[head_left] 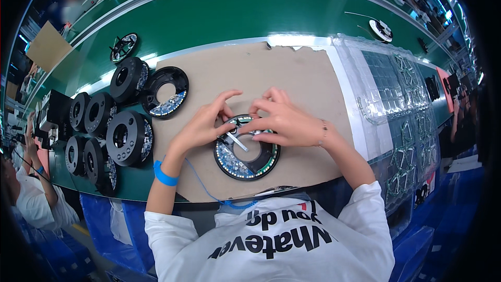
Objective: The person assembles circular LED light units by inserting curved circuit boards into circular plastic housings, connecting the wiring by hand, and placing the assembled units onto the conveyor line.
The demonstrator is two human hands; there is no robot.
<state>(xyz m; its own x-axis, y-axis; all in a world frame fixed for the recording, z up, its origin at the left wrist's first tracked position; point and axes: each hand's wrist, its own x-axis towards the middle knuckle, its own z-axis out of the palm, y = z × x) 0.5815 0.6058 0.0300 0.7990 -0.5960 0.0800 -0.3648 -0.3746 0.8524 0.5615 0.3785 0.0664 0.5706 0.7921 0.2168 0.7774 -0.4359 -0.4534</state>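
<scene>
A black ring-shaped housing [228, 165] lies on the brown cardboard in front of me. Silvery-blue patterned film covers its lower left, and small light squares line its rim. A short white strip [238, 142] lies across its inner edge. My left hand [209, 121] grips the housing's upper left edge, thumb near the strip and index finger raised. Over the upper right side, my right hand [286, 120] has its thumb and index finger close together on the housing. Whatever lies between those fingertips is hidden.
Several black ring housings [125, 138] stand at the left, beside an open one [167, 105] on the cardboard [308, 86]. Clear plastic trays [389, 99] with small parts lie at the right. A white round part [381, 30] sits farther back. A blue cord hangs by my left wristband [165, 175].
</scene>
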